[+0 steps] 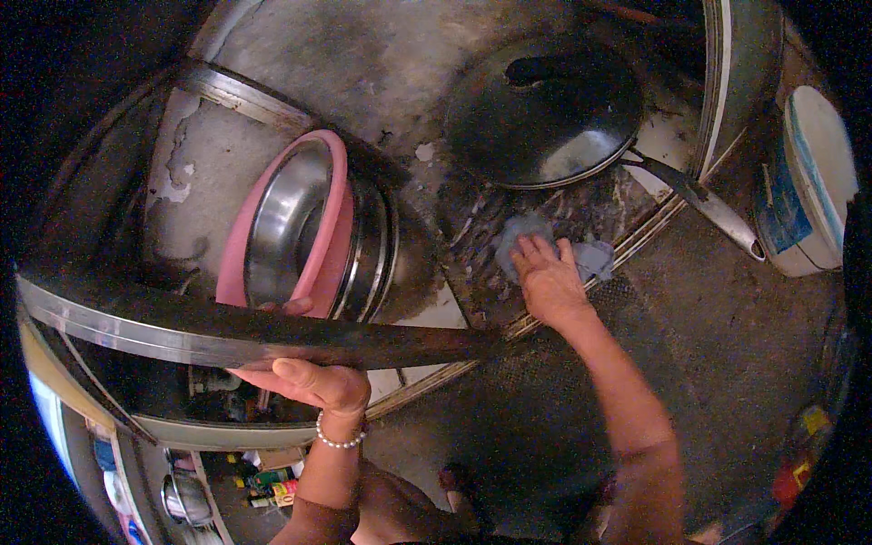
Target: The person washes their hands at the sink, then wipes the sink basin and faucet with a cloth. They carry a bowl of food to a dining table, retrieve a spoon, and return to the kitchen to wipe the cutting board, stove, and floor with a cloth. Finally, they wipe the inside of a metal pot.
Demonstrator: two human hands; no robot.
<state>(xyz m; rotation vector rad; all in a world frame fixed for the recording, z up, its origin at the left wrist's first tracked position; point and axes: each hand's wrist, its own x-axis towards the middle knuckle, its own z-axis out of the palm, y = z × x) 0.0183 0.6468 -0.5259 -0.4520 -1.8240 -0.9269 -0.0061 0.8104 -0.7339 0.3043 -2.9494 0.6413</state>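
My left hand, with a pearl bracelet at the wrist, grips the edge of a dark cabinet door with a metal rim. My right hand presses a wet grey-blue cloth onto the dirty cabinet floor, near its front sill. Behind that hand lies a lidded frying pan, its long handle reaching out over the sill. Left of the cloth, a steel bowl and a pink plastic basin stand tilted, nested against dark metal-rimmed pans.
A white bucket with a blue label stands at the right. The cabinet's front sill runs diagonally below the pan handle. At lower left, bottles and a metal pot sit on shelves. A red and yellow object lies at lower right.
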